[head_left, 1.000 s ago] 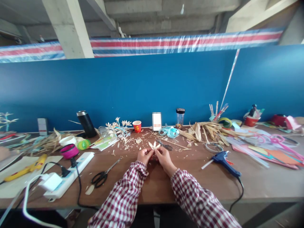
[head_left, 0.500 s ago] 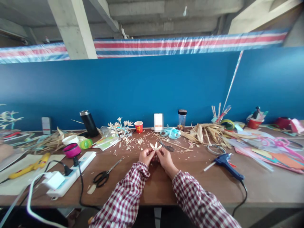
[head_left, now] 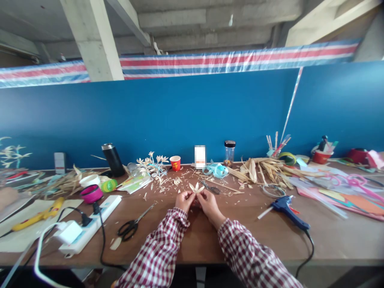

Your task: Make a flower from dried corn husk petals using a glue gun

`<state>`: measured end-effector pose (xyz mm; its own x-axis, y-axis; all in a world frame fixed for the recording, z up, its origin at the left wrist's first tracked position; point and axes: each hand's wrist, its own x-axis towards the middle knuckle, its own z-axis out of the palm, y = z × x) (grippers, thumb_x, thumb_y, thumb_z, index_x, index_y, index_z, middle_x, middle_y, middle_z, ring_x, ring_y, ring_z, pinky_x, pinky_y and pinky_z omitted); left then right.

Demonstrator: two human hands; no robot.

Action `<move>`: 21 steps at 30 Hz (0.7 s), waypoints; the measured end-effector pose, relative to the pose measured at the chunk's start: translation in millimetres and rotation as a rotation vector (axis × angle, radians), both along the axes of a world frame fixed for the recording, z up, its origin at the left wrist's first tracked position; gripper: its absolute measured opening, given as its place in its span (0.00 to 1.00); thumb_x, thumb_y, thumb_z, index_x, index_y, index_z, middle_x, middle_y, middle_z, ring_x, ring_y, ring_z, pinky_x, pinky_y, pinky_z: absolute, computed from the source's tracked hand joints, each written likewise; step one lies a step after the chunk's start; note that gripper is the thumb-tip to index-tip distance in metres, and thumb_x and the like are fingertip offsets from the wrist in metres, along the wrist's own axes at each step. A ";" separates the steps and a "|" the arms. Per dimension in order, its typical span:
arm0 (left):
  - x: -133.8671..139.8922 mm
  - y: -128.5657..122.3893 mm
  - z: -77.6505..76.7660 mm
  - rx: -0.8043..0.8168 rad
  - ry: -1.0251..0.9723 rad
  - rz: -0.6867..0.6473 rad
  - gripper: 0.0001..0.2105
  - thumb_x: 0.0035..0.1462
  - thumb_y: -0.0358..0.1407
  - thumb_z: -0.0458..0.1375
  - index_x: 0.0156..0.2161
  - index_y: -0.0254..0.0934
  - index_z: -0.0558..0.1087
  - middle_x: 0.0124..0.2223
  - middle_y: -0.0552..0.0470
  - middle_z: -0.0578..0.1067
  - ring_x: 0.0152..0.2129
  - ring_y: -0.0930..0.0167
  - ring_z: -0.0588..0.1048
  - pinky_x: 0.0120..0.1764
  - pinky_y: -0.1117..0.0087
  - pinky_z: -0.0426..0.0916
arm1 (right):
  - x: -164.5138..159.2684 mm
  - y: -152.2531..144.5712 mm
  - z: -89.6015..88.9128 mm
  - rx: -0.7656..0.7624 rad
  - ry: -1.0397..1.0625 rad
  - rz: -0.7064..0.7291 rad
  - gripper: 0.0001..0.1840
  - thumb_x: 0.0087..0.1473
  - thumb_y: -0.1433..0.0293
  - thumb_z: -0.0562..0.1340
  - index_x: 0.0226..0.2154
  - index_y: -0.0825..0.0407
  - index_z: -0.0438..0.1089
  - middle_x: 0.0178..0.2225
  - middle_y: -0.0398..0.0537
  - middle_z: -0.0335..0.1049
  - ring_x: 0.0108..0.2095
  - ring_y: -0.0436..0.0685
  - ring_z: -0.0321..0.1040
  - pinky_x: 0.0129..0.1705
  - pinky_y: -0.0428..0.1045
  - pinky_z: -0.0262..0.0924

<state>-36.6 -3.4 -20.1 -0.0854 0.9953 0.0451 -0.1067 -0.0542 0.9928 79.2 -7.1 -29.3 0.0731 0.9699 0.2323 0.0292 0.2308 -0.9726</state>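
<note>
A small pale flower [head_left: 196,187] with pointed petals, seemingly of dried husk, is pinched between my two hands above the table. My left hand [head_left: 184,200] grips its left side with thumb and forefinger. From the right, my right hand [head_left: 209,203] closes on it the same way; the flower's base is hidden by the fingers. Just behind the hands lie small scissors [head_left: 212,189] among pale scraps. Black-handled scissors [head_left: 132,227] rest to the left of my left sleeve. Off to the right is a blue glue gun [head_left: 289,210] with a glue stick in it.
Finished-looking pale flowers [head_left: 153,162] stand at the back, beside a red paper cup [head_left: 175,163]. Dried husks [head_left: 255,170] lie at back right. A white power strip [head_left: 90,232] and yellow glue gun [head_left: 39,216] occupy the left. A person's blurred hand [head_left: 4,198] shows at the left edge.
The view has tilted slightly upward. Both hands keep their pinch on the flower, whose petals have turned a little and look more spread.
</note>
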 end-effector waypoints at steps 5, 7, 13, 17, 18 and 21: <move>-0.9 1.2 -1.7 0.001 0.006 -0.003 0.14 0.36 0.40 0.67 0.27 0.32 0.74 0.18 0.54 0.73 0.14 0.74 0.70 0.20 0.73 0.66 | 0.5 -0.7 1.6 0.004 0.019 -0.007 0.14 0.46 0.59 0.60 0.22 0.52 0.64 0.17 0.40 0.62 0.19 0.49 0.57 0.21 0.44 0.52; -0.2 1.3 -2.4 0.003 0.004 0.002 0.14 0.37 0.40 0.67 0.27 0.32 0.73 0.18 0.54 0.73 0.14 0.74 0.69 0.20 0.74 0.65 | 0.5 -1.0 1.9 0.007 0.025 -0.008 0.15 0.46 0.58 0.60 0.22 0.53 0.63 0.16 0.39 0.61 0.18 0.49 0.57 0.21 0.44 0.52; 0.1 2.4 -4.3 0.000 0.001 -0.012 0.15 0.36 0.41 0.67 0.26 0.32 0.73 0.19 0.54 0.74 0.15 0.75 0.69 0.20 0.74 0.64 | 0.2 -1.1 2.1 0.020 0.039 -0.007 0.16 0.45 0.56 0.60 0.22 0.52 0.63 0.16 0.39 0.61 0.18 0.50 0.58 0.20 0.44 0.52; -0.9 2.9 -5.3 -0.003 0.007 -0.028 0.15 0.37 0.43 0.67 0.26 0.32 0.73 0.18 0.55 0.73 0.14 0.74 0.69 0.20 0.74 0.64 | 0.7 -0.2 1.3 0.029 0.043 -0.005 0.16 0.44 0.56 0.61 0.22 0.52 0.63 0.18 0.40 0.63 0.19 0.50 0.58 0.20 0.44 0.52; -0.9 2.7 -5.2 -0.001 0.009 -0.032 0.15 0.37 0.43 0.67 0.26 0.32 0.73 0.18 0.55 0.73 0.15 0.74 0.69 0.20 0.74 0.64 | 0.8 -0.1 1.1 0.032 0.045 -0.003 0.16 0.44 0.56 0.61 0.23 0.52 0.64 0.18 0.41 0.63 0.19 0.50 0.58 0.20 0.44 0.52; -0.2 1.6 -3.4 0.006 0.010 -0.041 0.15 0.36 0.44 0.66 0.26 0.33 0.73 0.18 0.55 0.73 0.15 0.74 0.69 0.20 0.74 0.64 | 1.0 -0.1 1.1 0.037 0.050 0.005 0.16 0.45 0.55 0.61 0.23 0.52 0.64 0.18 0.41 0.64 0.20 0.50 0.59 0.20 0.44 0.53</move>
